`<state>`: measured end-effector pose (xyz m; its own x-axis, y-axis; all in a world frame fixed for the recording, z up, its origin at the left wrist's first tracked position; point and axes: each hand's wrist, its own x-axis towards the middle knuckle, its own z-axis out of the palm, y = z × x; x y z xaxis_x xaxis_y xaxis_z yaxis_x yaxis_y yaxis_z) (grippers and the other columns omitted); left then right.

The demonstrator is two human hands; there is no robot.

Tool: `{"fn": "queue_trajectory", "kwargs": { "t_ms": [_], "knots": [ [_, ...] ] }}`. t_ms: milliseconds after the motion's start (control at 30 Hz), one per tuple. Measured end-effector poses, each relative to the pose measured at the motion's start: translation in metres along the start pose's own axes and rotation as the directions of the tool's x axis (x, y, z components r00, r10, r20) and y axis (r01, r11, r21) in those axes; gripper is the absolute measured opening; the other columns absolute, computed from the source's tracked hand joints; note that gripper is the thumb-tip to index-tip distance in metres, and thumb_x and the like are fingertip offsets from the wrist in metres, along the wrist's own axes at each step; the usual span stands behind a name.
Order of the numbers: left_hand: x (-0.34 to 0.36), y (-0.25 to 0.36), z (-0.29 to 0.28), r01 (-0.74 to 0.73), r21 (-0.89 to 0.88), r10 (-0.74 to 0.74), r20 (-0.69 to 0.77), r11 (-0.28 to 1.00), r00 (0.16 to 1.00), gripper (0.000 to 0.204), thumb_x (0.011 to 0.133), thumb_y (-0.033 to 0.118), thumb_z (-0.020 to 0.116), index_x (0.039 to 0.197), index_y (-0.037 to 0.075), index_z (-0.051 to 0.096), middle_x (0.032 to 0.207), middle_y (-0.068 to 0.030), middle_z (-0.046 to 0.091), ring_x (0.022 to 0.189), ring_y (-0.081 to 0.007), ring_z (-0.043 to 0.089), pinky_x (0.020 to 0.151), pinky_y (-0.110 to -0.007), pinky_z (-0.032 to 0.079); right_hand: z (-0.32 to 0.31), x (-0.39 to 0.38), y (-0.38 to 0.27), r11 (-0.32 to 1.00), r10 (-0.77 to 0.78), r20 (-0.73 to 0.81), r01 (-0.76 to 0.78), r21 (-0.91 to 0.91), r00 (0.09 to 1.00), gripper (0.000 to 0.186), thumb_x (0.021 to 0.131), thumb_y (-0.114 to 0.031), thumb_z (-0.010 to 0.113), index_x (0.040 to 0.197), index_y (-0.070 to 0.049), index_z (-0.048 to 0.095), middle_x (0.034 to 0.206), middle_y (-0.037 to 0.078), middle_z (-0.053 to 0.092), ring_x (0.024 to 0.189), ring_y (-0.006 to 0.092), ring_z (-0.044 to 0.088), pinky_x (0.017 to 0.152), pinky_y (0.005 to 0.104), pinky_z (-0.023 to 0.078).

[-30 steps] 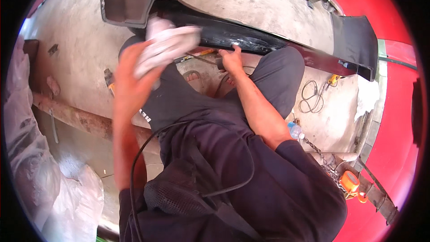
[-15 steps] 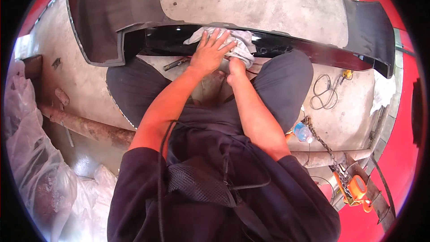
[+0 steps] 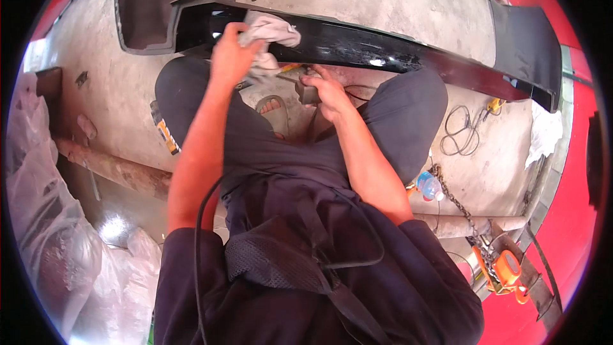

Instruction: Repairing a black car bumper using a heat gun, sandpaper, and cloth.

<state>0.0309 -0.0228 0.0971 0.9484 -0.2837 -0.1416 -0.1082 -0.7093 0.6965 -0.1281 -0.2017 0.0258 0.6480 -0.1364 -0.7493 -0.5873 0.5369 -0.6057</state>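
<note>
Sits facing a long black bumper (image 3: 338, 41), stretched just beyond left hand (image 3: 233, 54) and right hand (image 3: 331, 94). Has plastic sheeting (image 3: 64, 249) well left of both. Holds a crumpled pale cloth (image 3: 276, 29) in half-curled left fingers, near the bumper; cannot tell if touching. Has a water bottle (image 3: 428, 186) behind the right hand. Grips a small dark block (image 3: 308, 92) in closely bent right fingers.
</note>
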Motion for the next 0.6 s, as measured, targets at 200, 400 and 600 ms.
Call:
{"fn": "queue_trajectory", "kwargs": {
  "t_ms": [200, 400, 600],
  "knots": [
    [-0.066, 0.062, 0.088, -0.278, -0.368, 0.4, 0.317, 0.887, 0.86, 0.052, 0.096, 0.043, 0.063, 0.129, 0.003, 0.063, 0.134, -0.0236, 0.06, 0.127, -0.0363, 0.057, 0.108, -0.043, 0.043, -0.048, -0.022, 0.0, 0.933, -0.167, 0.248, 0.071, 0.353, 0.954, 0.061, 0.092, -0.016, 0.064, 0.148, -0.007, 0.042, 0.128, 0.012, 0.061, 0.12, 0.0261, 0.06, 0.098, 0.0389, 0.052],
    [-0.101, 0.084, 0.075, -0.575, -0.209, 0.592, 0.022, 0.791, 0.806, 0.069, 0.086, 0.041, 0.074, 0.146, 0.014, 0.051, 0.155, -0.0219, 0.04, 0.14, -0.0358, 0.044, 0.114, -0.042, 0.037, -0.059, -0.041, -0.03, 0.792, -0.331, -0.048, 0.305, 0.529, 0.943, 0.041, 0.098, -0.021, 0.051, 0.135, -0.004, 0.053, 0.13, 0.015, 0.061, 0.117, 0.0302, 0.062, 0.101, 0.0463, 0.05],
    [-0.114, 0.055, 0.094, -0.01, -0.56, 0.244, 0.344, 0.828, 0.907, 0.071, 0.082, 0.027, 0.082, 0.139, 0.003, 0.048, 0.134, -0.0199, 0.059, 0.121, -0.0343, 0.061, 0.1, -0.042, 0.049, -0.057, -0.041, -0.025, 0.885, -0.325, -0.107, 0.342, 0.316, 0.94, 0.033, 0.1, -0.011, 0.049, 0.131, -0.006, 0.057, 0.127, 0.01, 0.063, 0.113, 0.0253, 0.064, 0.094, 0.042, 0.053]
  ]
}}
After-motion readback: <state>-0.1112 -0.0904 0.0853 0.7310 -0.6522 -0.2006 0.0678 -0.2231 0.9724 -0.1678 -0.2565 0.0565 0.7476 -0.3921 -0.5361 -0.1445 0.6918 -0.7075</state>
